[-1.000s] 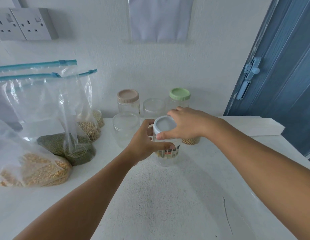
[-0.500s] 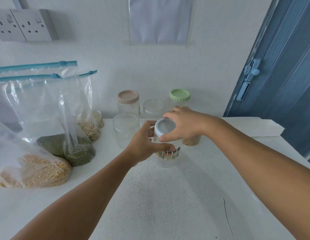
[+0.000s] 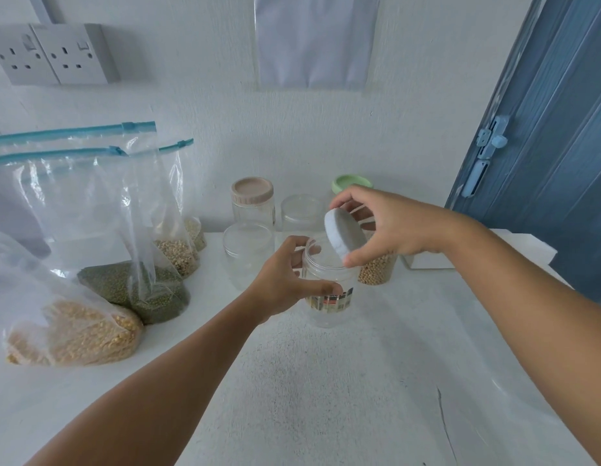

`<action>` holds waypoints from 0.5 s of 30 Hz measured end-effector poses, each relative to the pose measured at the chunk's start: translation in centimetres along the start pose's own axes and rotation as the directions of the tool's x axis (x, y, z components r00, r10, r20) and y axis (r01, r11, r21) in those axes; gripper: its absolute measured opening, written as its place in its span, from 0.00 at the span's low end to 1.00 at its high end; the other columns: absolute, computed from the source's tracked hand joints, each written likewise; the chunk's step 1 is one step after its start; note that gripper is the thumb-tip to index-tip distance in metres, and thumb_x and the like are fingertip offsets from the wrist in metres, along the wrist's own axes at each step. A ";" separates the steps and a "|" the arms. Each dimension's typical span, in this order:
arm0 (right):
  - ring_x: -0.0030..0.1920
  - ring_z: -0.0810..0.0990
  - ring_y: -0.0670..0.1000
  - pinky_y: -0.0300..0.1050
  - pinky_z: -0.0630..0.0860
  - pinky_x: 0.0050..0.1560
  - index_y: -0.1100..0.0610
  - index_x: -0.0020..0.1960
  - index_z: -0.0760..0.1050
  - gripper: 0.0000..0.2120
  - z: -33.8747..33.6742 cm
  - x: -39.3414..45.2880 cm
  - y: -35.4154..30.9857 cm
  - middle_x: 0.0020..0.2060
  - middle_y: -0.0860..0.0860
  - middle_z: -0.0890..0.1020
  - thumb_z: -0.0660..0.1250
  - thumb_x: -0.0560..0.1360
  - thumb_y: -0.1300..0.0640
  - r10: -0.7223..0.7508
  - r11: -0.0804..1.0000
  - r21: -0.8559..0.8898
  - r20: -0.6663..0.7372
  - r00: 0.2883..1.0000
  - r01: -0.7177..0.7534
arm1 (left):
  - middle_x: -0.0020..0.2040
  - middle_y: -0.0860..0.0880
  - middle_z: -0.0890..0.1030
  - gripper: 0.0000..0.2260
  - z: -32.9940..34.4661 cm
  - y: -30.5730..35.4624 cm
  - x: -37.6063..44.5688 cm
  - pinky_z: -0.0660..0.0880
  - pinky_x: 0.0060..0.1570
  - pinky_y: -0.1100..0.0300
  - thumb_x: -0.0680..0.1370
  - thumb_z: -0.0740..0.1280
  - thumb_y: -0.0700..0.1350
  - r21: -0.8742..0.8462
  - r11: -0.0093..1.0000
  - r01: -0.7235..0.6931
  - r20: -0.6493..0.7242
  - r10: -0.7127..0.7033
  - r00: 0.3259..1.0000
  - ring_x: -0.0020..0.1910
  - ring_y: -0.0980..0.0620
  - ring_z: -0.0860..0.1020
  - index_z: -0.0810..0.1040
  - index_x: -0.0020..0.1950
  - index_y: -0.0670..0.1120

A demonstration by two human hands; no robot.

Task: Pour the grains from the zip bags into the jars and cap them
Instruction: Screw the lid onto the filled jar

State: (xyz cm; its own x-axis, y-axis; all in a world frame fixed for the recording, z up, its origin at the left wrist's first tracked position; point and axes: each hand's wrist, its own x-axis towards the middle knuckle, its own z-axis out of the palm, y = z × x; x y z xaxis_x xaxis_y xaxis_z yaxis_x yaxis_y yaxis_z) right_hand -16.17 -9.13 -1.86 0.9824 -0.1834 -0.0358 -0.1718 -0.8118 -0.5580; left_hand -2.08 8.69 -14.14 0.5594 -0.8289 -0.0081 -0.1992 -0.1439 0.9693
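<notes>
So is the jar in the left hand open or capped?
Open: the right hand holds the blue lid tilted, clear of the jar mouth.

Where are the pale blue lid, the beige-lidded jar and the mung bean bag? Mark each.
pale blue lid [image 3: 346, 234], head view, flat top face
beige-lidded jar [image 3: 252, 191], head view, its cap
mung bean bag [image 3: 124, 284], head view, green beans

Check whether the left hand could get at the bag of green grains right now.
Probably not at once: the left hand grips the open jar. The path left to the bag of green grains looks free, so it only needs to let go first.
</notes>
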 end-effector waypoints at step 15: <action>0.69 0.77 0.47 0.52 0.76 0.70 0.46 0.65 0.69 0.49 14.2 -9.2 12.9 0.66 0.46 0.77 0.87 0.51 0.35 0.540 0.639 0.748 -0.271 0.797 -0.179 | 0.66 0.59 0.80 0.38 0.4 0.3 -0.3 0.79 0.62 0.57 0.59 0.87 0.51 0.037 0.999 -0.017 -0.017 0.018 1.000 0.64 0.58 0.79 0.73 0.65 0.58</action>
State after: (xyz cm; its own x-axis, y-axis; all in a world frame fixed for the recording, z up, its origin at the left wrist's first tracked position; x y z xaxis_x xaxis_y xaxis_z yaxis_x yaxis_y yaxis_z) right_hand -26.34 -10.01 -20.49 0.6698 -0.7350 -0.1054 -0.2305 -0.0708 -0.9705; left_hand -2.60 8.64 -13.90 0.5690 -0.8222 0.0130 -0.2383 -0.1498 0.9596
